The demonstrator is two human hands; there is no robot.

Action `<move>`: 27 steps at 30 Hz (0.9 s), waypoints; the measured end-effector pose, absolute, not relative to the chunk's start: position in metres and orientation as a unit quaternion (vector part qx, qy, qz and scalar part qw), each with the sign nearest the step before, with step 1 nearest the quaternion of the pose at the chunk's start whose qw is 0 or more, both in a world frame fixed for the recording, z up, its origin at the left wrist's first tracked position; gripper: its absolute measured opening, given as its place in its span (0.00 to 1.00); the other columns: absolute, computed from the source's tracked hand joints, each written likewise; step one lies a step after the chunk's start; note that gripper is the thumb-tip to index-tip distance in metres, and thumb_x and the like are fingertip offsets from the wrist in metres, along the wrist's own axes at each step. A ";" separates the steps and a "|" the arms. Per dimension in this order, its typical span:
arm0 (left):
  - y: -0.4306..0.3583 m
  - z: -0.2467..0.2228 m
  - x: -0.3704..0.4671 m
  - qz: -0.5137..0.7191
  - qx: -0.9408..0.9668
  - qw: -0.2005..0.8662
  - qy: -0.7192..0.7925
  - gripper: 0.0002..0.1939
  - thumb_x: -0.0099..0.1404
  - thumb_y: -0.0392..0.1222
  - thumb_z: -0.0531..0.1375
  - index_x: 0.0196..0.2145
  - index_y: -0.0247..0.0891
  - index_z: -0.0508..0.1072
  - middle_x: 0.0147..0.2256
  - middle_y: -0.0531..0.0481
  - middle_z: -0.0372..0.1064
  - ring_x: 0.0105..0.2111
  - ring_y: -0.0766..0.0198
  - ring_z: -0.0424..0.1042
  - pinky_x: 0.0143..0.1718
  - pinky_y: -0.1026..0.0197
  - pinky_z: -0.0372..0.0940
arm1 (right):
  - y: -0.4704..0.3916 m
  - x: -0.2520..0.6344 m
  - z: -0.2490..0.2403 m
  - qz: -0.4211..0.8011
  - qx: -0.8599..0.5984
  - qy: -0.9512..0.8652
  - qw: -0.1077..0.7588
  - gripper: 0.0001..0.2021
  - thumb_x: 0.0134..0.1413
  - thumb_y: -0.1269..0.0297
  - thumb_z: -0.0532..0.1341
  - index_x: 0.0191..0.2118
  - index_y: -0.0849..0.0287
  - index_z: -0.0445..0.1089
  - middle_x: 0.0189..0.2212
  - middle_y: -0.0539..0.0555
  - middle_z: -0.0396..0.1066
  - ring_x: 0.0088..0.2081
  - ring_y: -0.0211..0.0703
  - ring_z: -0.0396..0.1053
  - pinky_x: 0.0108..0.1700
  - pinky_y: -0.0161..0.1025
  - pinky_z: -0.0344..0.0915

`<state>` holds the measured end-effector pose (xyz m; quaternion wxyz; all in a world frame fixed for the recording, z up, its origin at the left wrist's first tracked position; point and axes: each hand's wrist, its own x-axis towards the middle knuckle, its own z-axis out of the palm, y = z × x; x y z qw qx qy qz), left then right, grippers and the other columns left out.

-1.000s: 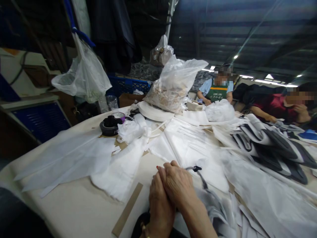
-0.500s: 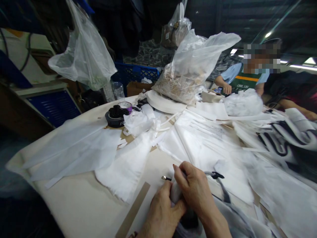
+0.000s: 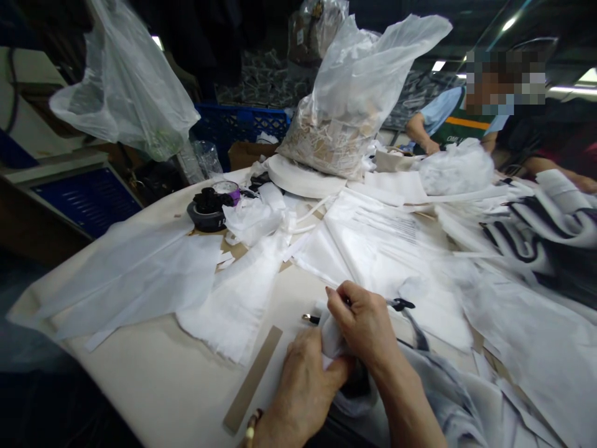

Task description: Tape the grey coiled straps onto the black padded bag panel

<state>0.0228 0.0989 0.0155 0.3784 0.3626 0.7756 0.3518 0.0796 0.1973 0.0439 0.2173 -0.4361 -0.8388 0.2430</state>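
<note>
The left hand and the right hand met at the near edge of the tabletop. Between them sat a bunched fold of white fabric, soft and thin. The left grip was pinched on the lower part of that fold, thumb pressed against it, apparently to hold the cloth taut. The right grip was closed around small black-handled snips; their metal tip projected to the left of the fold, just above the tabletop, so the tool appeared positioned to trim at the fold. The grey-white garment trailed from the fold toward the person's right.

A flat brown cardboard strip lay left of the fold, apart from it. Beyond the fold lay flat sheets of white nonwoven material, matte and slightly fibrous. Farther behind stood a clear plastic bag, crinkled and filled with pale scraps, and a round black tape dispenser. A co-worker's arm rested right of the bag.
</note>
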 end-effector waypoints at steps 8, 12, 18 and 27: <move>0.111 0.019 0.021 0.302 0.326 0.400 0.802 0.14 0.47 0.38 0.64 0.35 0.35 0.72 0.29 0.43 0.72 0.34 0.49 0.73 0.29 0.60 0.62 | 0.181 0.079 0.056 0.204 -0.333 -0.913 0.117 0.12 0.54 0.64 0.55 0.21 0.58 0.60 0.20 0.49 0.64 0.23 0.37 0.63 0.28 0.34 0.51; 0.110 0.022 0.024 0.316 0.316 0.404 0.799 0.20 0.49 0.40 0.63 0.42 0.35 0.69 0.35 0.42 0.72 0.38 0.49 0.71 0.33 0.58 0.62 | 0.189 0.086 0.043 0.237 -0.347 -0.883 0.209 0.13 0.52 0.64 0.56 0.18 0.58 0.58 0.13 0.44 0.55 0.17 0.32 0.55 0.24 0.31 0.48; 0.108 0.019 0.027 0.324 0.359 0.386 0.786 0.13 0.51 0.37 0.58 0.38 0.38 0.69 0.33 0.46 0.71 0.34 0.55 0.69 0.34 0.58 0.61 | 0.196 0.088 0.034 0.240 -0.384 -0.844 0.289 0.13 0.49 0.63 0.57 0.17 0.58 0.61 0.11 0.42 0.49 0.15 0.30 0.49 0.21 0.30 0.47; 0.101 0.014 0.027 0.306 0.387 0.354 0.795 0.10 0.51 0.36 0.58 0.34 0.37 0.68 0.32 0.47 0.70 0.32 0.59 0.67 0.33 0.60 0.60 | 0.197 0.088 0.035 0.208 -0.425 -0.821 0.320 0.11 0.46 0.63 0.56 0.17 0.57 0.60 0.10 0.43 0.50 0.14 0.31 0.50 0.21 0.31 0.47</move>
